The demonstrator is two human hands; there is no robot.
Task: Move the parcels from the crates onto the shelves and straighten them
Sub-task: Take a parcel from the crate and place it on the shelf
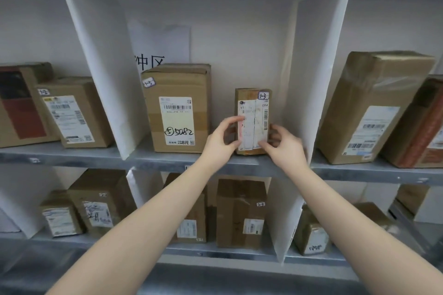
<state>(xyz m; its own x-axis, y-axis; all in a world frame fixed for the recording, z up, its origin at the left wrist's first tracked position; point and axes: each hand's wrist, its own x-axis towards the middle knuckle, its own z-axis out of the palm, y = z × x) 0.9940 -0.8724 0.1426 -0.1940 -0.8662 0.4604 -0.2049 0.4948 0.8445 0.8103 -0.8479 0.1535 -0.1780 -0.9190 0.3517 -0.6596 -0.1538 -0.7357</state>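
Observation:
A small upright cardboard parcel (253, 112) with a white shipping label and a "1-3" sticker stands on the upper shelf (167, 157), in the middle compartment. My left hand (221, 140) grips its left edge, thumb and fingers curled round it. From the other side my right hand (281, 142) grips the parcel's lower right edge. A larger box (177, 108), also tagged "1-3", stands to its left in the same compartment, apart from it.
White dividers (96, 55) split the grey metal shelves into compartments. Boxes stand in the left compartment (72, 112) and the right one (374, 108). Several parcels (241, 213) stand on the lower shelf. A paper sign (159, 43) hangs on the back wall.

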